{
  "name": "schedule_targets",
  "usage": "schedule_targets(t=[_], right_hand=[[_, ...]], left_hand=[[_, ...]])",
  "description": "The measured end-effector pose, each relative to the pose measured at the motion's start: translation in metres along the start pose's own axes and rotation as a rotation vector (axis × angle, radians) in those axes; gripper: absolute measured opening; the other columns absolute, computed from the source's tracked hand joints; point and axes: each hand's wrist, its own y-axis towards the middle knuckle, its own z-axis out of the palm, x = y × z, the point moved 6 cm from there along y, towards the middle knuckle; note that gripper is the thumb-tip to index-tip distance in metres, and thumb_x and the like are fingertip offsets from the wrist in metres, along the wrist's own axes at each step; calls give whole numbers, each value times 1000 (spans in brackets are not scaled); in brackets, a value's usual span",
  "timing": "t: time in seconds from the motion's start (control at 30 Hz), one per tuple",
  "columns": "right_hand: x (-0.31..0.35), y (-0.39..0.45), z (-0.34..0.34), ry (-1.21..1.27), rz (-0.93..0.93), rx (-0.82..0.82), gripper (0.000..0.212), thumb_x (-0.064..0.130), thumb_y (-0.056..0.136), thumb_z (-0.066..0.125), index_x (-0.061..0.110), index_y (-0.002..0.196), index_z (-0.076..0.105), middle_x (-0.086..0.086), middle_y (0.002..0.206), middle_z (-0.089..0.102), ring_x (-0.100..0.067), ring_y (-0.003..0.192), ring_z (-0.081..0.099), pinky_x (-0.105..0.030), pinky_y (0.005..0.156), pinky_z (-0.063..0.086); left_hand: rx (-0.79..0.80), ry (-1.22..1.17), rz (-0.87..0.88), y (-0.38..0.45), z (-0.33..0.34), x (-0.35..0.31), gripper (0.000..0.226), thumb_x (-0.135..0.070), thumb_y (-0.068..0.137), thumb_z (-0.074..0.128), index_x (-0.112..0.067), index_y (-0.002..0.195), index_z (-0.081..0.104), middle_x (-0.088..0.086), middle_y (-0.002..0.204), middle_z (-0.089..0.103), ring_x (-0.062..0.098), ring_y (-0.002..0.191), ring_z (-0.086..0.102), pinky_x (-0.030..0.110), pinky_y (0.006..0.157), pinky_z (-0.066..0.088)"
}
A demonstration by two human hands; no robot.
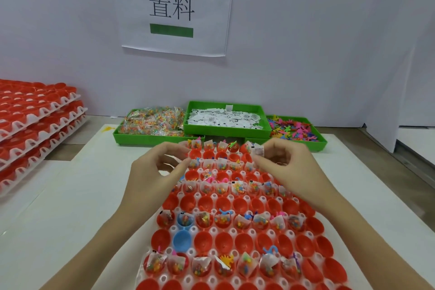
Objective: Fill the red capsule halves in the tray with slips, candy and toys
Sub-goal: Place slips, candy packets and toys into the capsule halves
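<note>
White tabletop [58, 195] runs to a pale wall carrying a paper sign [174, 7] printed with two black characters. At the far edge sit three green bins: candy packets [150, 122] on the left, white slips [223, 119] in the raised middle one, small coloured toys [294, 129] on the right. Stacked trays of red capsule halves [35, 120] stand far left. Nearer, the working tray [174, 228] holds rows of red halves [235, 240], alternate rows already stuffed with slips, candy and toys; two blue halves [182, 239] sit among them. Both hands hover over the far rows. The right hand [289, 167] pinches a white slip [258, 149] between curled fingers. The left hand [160, 169] has its fingers curled inward; whether it holds anything I cannot tell.
</note>
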Motion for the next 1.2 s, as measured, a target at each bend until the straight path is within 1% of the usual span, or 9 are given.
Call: schedule_targets(t=[0.17,0.27,0.33,0.53,0.67,0.87,1.0,1.13,1.2], right_hand=[[2,-14,-5,7,11,-17,12,22,89,78,19,80,70,1,75,71,-15,74,70,-30,76,58],[3,-14,-8,6,10,-20,13,23,89,77,18,81,70,-1,77,72,-17,76,70,-32,78,59],[3,-15,-8,25,11,-13,12,24,90,77,19,81,71,-1,78,73,-16,77,71,-33,79,59],[0,-14,-12,72,36,-38,12,22,90,77,18,81,71,-1,75,73,-17,73,70,-35,76,57],[-7,-15,-11,96,69,-37,14,23,89,78,19,77,71,-5,77,73,-26,78,71,-32,74,57],[-2,-19,-6,211,141,26,13,27,89,78,21,77,77,0,77,75,-5,69,67,-19,70,51],[23,-27,4,172,32,53,11,30,87,80,21,80,78,3,76,75,-8,71,70,-19,69,55],[35,-36,21,31,-58,113,7,26,89,77,21,84,77,2,76,73,-14,72,70,-37,71,59],[37,-38,24,-28,-103,150,6,22,91,75,22,85,76,4,75,72,-14,71,67,-33,68,57]], left_hand=[[213,225,164,0,15,-9,20,-32,89,76,-36,108,79,-28,102,71,3,107,60,19,87,49],[427,393,258,3,36,-9,38,-20,99,66,-43,130,67,-39,112,55,1,124,46,26,103,33],[511,465,267,5,46,-7,45,-15,102,61,-45,135,61,-39,117,51,-1,129,40,26,104,22],[424,405,293,13,46,-11,35,-10,92,74,-34,117,76,-17,109,73,11,113,56,41,106,39],[366,326,307,14,40,-19,32,-5,86,80,-28,107,81,-11,99,73,10,100,64,38,111,43],[172,55,203,5,19,-41,22,-8,82,84,-25,95,81,-10,91,75,11,90,70,16,81,55],[250,-325,14,-19,32,-55,20,-21,74,90,-23,91,80,2,90,79,17,84,77,21,78,60],[269,-345,5,-28,40,-57,17,-24,71,91,-23,84,80,4,91,77,21,83,76,25,76,61],[252,-312,23,-28,39,-56,17,-25,69,91,-21,82,82,3,100,75,21,83,73,25,75,60]])
